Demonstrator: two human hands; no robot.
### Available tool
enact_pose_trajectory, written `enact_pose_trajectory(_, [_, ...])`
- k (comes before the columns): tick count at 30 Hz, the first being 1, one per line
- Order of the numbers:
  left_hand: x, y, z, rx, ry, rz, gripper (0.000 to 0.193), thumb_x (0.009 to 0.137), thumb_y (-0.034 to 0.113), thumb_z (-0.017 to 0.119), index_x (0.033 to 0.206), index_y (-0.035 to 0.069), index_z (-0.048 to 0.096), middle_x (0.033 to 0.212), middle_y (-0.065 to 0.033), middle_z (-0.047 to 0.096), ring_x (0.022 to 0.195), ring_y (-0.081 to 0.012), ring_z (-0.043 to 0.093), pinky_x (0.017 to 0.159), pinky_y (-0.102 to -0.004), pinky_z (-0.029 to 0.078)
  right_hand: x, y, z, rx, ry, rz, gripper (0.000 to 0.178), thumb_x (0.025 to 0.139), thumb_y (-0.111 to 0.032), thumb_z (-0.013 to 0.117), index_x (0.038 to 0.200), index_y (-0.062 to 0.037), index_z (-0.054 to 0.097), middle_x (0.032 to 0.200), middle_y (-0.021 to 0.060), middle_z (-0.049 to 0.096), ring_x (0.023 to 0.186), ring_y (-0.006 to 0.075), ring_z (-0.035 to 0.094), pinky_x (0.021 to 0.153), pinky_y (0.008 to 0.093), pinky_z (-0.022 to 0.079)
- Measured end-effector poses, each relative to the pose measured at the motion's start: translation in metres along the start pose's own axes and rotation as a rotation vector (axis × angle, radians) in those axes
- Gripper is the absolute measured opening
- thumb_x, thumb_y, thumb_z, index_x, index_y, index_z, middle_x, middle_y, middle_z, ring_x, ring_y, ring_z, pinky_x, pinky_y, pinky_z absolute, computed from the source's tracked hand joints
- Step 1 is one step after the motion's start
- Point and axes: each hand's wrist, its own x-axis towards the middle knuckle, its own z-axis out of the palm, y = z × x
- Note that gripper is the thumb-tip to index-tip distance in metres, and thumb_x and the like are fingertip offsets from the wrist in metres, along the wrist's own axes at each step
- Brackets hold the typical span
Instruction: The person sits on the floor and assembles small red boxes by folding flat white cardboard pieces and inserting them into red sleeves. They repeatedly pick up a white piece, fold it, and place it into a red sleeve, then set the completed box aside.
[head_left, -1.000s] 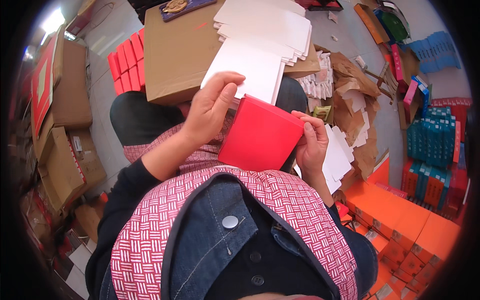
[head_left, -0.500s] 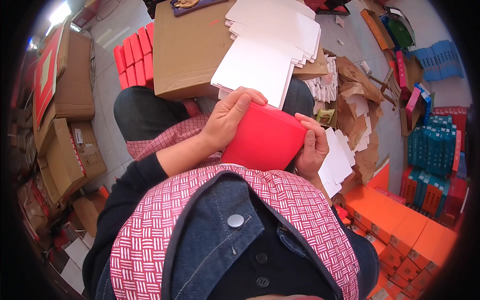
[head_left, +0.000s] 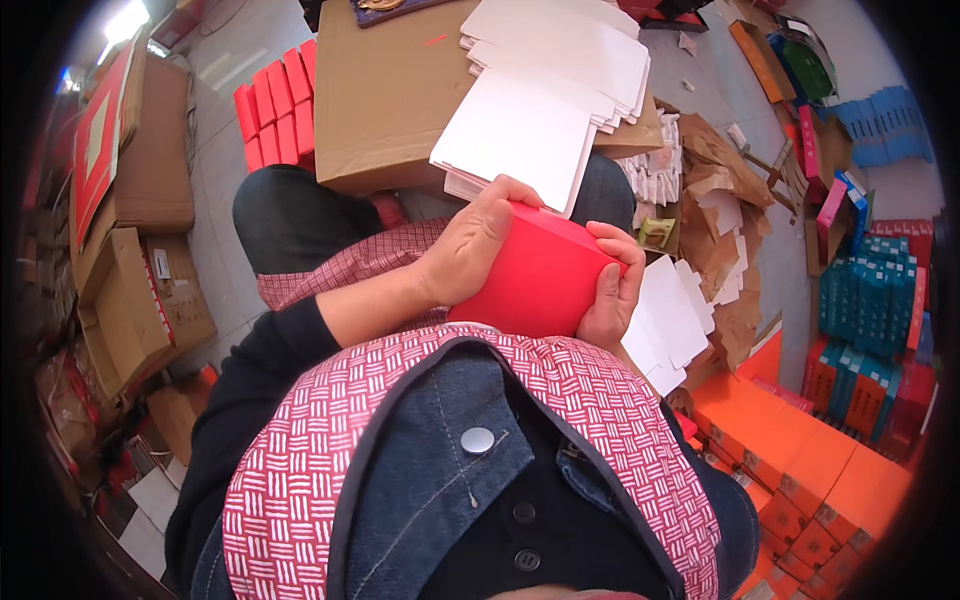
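A red cardboard box [head_left: 530,280] is held between my two hands above my lap, close to the checked apron. My left hand [head_left: 468,245] is closed over its upper left edge, thumb lying along the top face. On the opposite side my right hand [head_left: 612,285] grips the right edge, fingers behind and thumb in front. Just beyond the box, a fanned pile of white card blanks [head_left: 540,110] lies on a brown carton [head_left: 385,90]. The underside of the red box is hidden.
Finished-looking red boxes [head_left: 275,105] stand in rows left of the carton. Loose white blanks [head_left: 668,320] and crumpled brown paper [head_left: 725,175] lie to my right. Orange boxes [head_left: 790,430] are stacked at lower right, teal boxes [head_left: 870,290] farther out. An open carton [head_left: 120,310] sits at left.
My right hand has moved slightly inward and to the left on the red box, and my left hand a little to the right. The box's faces look more bowed between my hands.
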Motion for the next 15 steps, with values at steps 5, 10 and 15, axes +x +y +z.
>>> enact_pose_trajectory(5, [-0.004, 0.004, 0.003, 0.169, 0.085, -0.052, 0.026, 0.100, 0.029, 0.046, 0.110, 0.005, 0.049, 0.099, -0.0089, 0.057, 0.097, -0.0165, 0.054, 0.087, -0.0300, 0.042, -0.003, -0.002, 0.003, -0.022, 0.005, 0.005, 0.023, 0.100, -0.023, 0.039, 0.107, -0.0017, 0.045, 0.120, 0.0199, 0.050, 0.110, 0.0249, 0.048, 0.100, 0.0382, 0.034])
enact_pose_trajectory(10, [0.013, 0.024, -0.021, -0.213, 0.269, -0.165, 0.022, 0.098, 0.025, 0.048, 0.105, 0.005, 0.053, 0.093, -0.0038, 0.056, 0.089, -0.0103, 0.053, 0.082, -0.0261, 0.045, 0.049, -0.026, -0.014, 0.344, -0.175, 0.149, 0.046, 0.093, -0.009, 0.042, 0.137, 0.0000, 0.036, 0.138, 0.0212, 0.043, 0.126, 0.0306, 0.044, 0.105, 0.0416, 0.035])
enact_pose_trajectory(15, [0.022, 0.052, -0.049, -0.496, 0.351, -0.373, 0.032, 0.099, 0.037, 0.045, 0.094, 0.006, 0.053, 0.099, -0.0062, 0.057, 0.093, -0.0115, 0.055, 0.085, -0.0285, 0.046, 0.117, -0.045, 0.009, -0.595, -0.475, -0.824, 0.038, 0.073, -0.008, 0.069, 0.110, -0.0056, 0.059, 0.127, 0.0182, 0.053, 0.123, 0.0404, 0.046, 0.100, 0.0461, 0.041])
